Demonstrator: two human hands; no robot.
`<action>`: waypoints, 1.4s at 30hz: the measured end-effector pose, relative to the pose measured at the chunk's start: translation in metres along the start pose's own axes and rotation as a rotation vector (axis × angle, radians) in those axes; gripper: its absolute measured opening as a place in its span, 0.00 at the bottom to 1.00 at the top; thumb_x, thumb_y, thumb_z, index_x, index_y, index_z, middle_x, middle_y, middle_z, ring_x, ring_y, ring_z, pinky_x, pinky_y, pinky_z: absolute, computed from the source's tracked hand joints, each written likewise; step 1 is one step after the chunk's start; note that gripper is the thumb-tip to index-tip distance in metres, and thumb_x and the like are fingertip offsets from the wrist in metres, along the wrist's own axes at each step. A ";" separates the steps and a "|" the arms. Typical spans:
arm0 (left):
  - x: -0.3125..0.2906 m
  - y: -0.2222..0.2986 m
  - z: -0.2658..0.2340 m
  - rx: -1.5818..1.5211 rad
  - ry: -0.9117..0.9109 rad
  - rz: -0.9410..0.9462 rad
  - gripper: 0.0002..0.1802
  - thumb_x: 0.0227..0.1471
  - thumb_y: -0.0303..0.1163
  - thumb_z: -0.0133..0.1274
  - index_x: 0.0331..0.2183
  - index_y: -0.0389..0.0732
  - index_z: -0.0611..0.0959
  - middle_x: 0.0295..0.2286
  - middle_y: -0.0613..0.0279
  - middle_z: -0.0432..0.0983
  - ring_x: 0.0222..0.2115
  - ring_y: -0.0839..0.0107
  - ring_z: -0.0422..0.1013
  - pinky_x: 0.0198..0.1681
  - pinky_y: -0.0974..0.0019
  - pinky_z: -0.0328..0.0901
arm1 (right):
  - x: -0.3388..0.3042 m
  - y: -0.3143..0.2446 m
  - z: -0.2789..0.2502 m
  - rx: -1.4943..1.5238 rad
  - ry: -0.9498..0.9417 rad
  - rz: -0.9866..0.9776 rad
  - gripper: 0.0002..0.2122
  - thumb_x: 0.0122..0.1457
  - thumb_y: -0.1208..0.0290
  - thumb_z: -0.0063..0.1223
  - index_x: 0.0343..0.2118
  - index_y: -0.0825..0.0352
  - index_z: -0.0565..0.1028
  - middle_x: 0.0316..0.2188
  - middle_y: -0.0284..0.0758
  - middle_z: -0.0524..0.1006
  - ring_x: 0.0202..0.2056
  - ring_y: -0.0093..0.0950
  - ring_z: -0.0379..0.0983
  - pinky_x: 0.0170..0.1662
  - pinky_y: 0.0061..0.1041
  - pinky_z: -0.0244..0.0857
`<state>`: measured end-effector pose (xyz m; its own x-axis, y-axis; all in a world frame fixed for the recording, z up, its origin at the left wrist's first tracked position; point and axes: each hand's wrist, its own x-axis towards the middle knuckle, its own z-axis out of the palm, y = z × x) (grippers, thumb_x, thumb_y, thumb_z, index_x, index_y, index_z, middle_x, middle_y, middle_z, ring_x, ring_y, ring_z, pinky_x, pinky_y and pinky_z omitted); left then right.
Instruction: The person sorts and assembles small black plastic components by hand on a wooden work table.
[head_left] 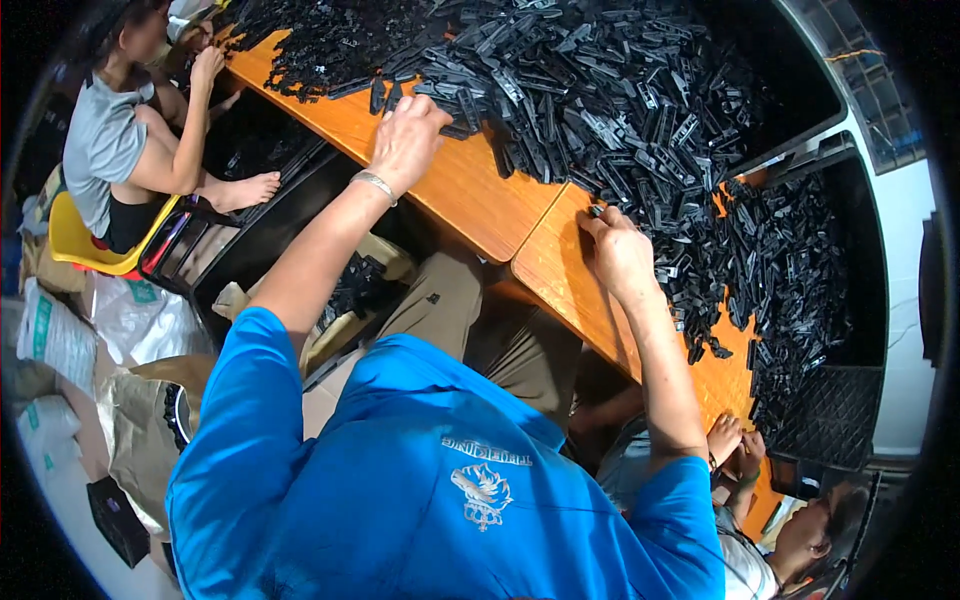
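My left hand (408, 145), with a metal bracelet at the wrist, reaches to the near edge of a heap of black plastic parts (570, 80). Its fingers are curled down beside a few long black parts; what lies under the fingertips is hidden. My right hand (622, 252) is over the wooden table, close to the heap's near edge. Between its thumb and fingers it pinches a small black plastic part (597, 211), mostly covered by the fingers.
The orange-brown wooden table (480, 215) has a seam between my hands. Smaller black parts (800, 270) spread to the right. One person (120, 140) sits on a yellow chair (75, 235) at left; another person's hands (735, 440) work at lower right. Bags and an open carton stand at left.
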<state>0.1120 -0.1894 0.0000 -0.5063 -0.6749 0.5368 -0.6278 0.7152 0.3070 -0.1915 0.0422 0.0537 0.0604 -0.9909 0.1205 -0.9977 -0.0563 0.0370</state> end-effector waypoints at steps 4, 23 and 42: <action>0.009 0.007 -0.001 0.031 -0.056 -0.002 0.12 0.50 0.27 0.68 0.39 0.42 0.85 0.40 0.60 0.76 0.47 0.56 0.73 0.52 0.52 0.68 | -0.007 0.007 0.003 -0.033 -0.038 0.017 0.21 0.56 0.81 0.58 0.54 0.60 0.83 0.44 0.39 0.79 0.46 0.43 0.81 0.49 0.38 0.77; -0.047 0.025 -0.017 -0.157 -0.084 0.156 0.09 0.53 0.25 0.63 0.36 0.43 0.80 0.38 0.60 0.75 0.43 0.55 0.72 0.48 0.53 0.69 | -0.006 0.022 0.018 0.096 0.056 -0.046 0.10 0.56 0.82 0.60 0.42 0.66 0.79 0.38 0.43 0.79 0.40 0.46 0.81 0.42 0.42 0.77; -0.113 0.096 -0.021 -1.427 -0.176 -0.751 0.05 0.63 0.24 0.62 0.41 0.35 0.84 0.32 0.68 0.83 0.31 0.83 0.75 0.35 0.76 0.70 | 0.010 -0.137 0.033 1.290 0.023 0.194 0.10 0.63 0.78 0.67 0.45 0.69 0.79 0.35 0.33 0.82 0.36 0.27 0.81 0.36 0.27 0.74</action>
<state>0.1211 -0.0411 -0.0146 -0.4757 -0.8709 -0.1234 0.2282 -0.2577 0.9389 -0.0552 0.0361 0.0172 -0.0993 -0.9945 0.0331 -0.2990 -0.0019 -0.9542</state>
